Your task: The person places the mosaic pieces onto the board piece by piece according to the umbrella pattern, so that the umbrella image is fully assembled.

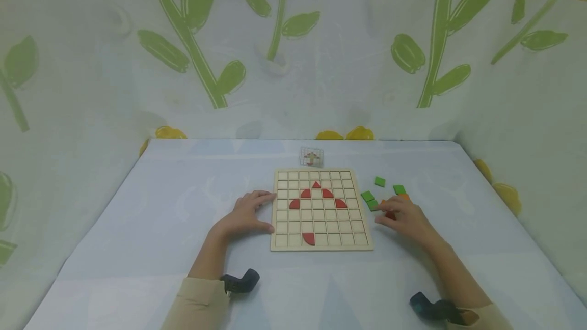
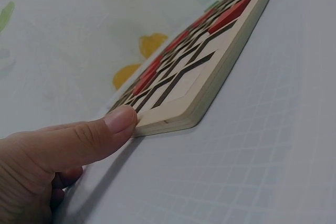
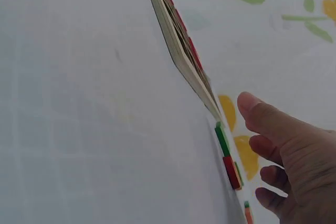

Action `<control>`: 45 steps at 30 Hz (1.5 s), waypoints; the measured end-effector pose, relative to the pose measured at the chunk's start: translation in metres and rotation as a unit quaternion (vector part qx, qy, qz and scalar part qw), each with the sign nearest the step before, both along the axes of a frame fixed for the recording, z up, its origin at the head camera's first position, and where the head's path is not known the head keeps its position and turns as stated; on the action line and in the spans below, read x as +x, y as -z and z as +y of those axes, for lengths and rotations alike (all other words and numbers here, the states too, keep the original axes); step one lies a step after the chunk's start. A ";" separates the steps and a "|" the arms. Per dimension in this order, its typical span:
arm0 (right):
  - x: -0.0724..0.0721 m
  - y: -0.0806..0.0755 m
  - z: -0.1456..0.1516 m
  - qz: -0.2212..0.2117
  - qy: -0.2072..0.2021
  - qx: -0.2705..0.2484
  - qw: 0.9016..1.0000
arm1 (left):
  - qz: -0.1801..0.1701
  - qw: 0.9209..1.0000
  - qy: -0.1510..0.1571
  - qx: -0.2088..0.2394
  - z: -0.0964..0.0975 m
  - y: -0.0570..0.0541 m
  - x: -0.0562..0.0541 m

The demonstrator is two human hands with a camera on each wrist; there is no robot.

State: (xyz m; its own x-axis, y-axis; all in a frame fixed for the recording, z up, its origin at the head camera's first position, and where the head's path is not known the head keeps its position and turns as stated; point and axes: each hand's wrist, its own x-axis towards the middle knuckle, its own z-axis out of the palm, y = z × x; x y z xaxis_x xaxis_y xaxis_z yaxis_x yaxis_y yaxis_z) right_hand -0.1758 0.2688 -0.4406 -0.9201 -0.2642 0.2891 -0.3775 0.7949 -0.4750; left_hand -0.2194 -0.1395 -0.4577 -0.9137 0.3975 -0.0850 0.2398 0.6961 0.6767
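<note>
A square wooden grid board [image 1: 321, 249] lies on the table. My left hand [image 1: 245, 214] rests at its left edge, thumb and fingertips spread along the side; in the left wrist view the thumb [image 2: 89, 140] touches the board's corner. Set in the grid are a red triangle [image 1: 316, 185] and several red quarter-circle pieces [image 1: 309, 239]. Right of the board, my right hand [image 1: 403, 220] hovers over loose pieces, fingers loosely bent with nothing between them. A red piece [image 1: 390, 215] shows below it, partly hidden, and a green square tile [image 1: 373, 205] lies by its fingertips.
More green tiles [image 1: 379, 181] and an orange piece [image 1: 404, 196] lie around the right hand. Behind the board is a small pattern card [image 1: 311, 157] with a figure on a grid. A flower-printed curtain [image 1: 348, 65] surrounds the table's back and sides.
</note>
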 end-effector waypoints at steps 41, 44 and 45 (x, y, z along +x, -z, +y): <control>0.006 -0.009 0.017 -0.191 -0.035 0.000 0.981 | 0.001 1.000 -0.004 -0.006 0.001 0.000 0.000; 0.003 -0.007 0.015 -0.193 -0.036 0.003 0.981 | -0.001 1.000 -0.005 -0.005 0.001 -0.001 0.000; 0.002 -0.006 0.015 -0.191 -0.032 0.003 0.981 | 0.001 1.000 -0.004 -0.005 0.001 -0.001 0.000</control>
